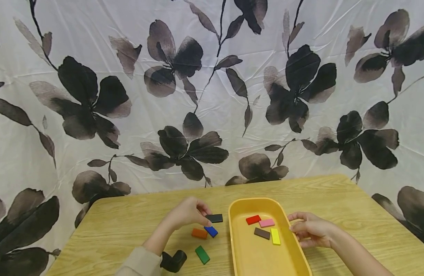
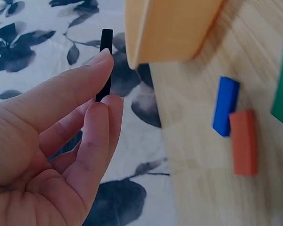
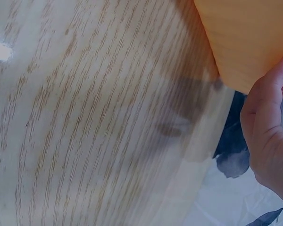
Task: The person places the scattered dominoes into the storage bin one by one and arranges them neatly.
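Observation:
In the head view my left hand (image 1: 189,213) pinches a black block (image 1: 216,218) between thumb and fingertips, just left of the yellow tray (image 1: 233,245). The left wrist view shows the same black block (image 2: 106,40) edge-on, standing out past the fingertips. Beneath that hand, a blue block (image 1: 212,231) lies against an orange block (image 1: 199,233) on the table. A green block (image 1: 202,255) is nearer to me. My right hand (image 1: 313,230) holds the tray's right side with bent fingers. Inside the tray are red (image 1: 253,219), pink (image 1: 267,222), brown (image 1: 262,233) and yellow (image 1: 275,236) blocks.
A black curved object (image 1: 174,261) lies by the left sleeve, partly covered by it. The wooden table (image 1: 336,199) ends at a floral cloth (image 1: 212,96) that hangs behind it.

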Motion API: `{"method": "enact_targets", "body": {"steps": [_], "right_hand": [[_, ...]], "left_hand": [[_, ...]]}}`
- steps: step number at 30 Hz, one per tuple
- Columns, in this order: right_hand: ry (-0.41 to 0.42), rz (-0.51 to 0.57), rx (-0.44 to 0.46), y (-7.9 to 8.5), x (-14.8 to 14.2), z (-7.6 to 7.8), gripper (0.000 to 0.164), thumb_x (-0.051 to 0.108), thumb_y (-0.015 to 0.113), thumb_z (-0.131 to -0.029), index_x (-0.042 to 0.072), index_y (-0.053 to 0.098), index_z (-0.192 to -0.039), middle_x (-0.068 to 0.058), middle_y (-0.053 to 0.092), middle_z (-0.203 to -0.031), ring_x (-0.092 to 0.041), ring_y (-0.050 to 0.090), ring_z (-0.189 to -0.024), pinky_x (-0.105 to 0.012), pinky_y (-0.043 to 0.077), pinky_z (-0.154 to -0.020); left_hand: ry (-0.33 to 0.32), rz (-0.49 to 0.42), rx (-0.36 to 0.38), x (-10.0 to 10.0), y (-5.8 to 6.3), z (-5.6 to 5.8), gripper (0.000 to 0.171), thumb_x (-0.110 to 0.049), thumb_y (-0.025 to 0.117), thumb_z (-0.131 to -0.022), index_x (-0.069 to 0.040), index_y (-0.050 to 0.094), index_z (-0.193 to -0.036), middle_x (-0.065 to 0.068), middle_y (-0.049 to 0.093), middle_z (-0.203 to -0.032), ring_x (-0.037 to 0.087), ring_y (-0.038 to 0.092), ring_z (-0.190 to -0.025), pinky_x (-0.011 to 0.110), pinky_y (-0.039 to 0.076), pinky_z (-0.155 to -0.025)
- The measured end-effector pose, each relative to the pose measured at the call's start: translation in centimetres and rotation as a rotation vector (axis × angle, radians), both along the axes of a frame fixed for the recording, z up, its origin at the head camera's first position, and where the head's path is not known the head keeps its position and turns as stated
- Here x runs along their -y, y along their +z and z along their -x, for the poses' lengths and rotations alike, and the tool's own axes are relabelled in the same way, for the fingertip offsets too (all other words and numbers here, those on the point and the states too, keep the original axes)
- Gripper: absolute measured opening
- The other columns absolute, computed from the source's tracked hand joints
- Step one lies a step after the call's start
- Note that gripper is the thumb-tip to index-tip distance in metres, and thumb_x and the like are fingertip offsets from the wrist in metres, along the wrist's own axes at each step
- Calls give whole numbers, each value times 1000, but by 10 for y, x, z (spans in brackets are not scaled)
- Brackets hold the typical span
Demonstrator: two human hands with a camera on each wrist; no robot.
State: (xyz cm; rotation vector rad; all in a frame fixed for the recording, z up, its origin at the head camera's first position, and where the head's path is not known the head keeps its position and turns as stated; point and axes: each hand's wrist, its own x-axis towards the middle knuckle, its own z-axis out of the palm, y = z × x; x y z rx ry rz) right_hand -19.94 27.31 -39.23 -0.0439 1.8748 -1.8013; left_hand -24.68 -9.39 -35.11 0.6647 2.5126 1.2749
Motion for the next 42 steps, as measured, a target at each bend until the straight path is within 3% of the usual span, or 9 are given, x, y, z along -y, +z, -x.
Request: {"method": "enact_targets", "body": {"steps": [9,16,26,38,42], "right_hand": [[-1,7,1,0,-2,0,36,5,54,-88,-3,37,-119,-3,57,-77,-8,54,-63,-24,52,-61],[14,29,10,-1,-3,-1,35,5,54,-89,-2,37,-119,-4,58,-79,-9,55,-65,-25,53,-62],[44,74,26,-5,-7,1,34,5,53,-90,1,37,-120,-5,60,-83,-10,57,-68,-26,53,-64],[61,90,36,-6,-7,1,33,5,53,-90,3,38,-119,-6,62,-87,-12,60,-71,-27,53,-66],[53,77,36,-3,-6,3,35,5,53,-89,2,36,-120,-6,61,-87,-12,59,-71,-27,53,-66]], "left_hand": [[-66,-9,12,-26,10,4,20,-1,81,-65,-1,66,-78,-1,57,-68,13,51,-64,25,44,-58],[-151,-57,52,-49,13,0,18,0,81,-66,0,67,-78,0,58,-69,15,52,-65,24,46,-60],[-220,-54,32,-83,20,0,15,0,80,-69,-2,68,-78,-1,58,-69,12,50,-66,21,41,-59],[-213,-23,72,-120,0,0,15,2,80,-67,-1,69,-77,-4,58,-66,7,49,-61,18,40,-56],[-176,12,72,-132,-8,1,15,-1,81,-67,-1,69,-76,-4,57,-64,7,47,-59,18,39,-53]]}}
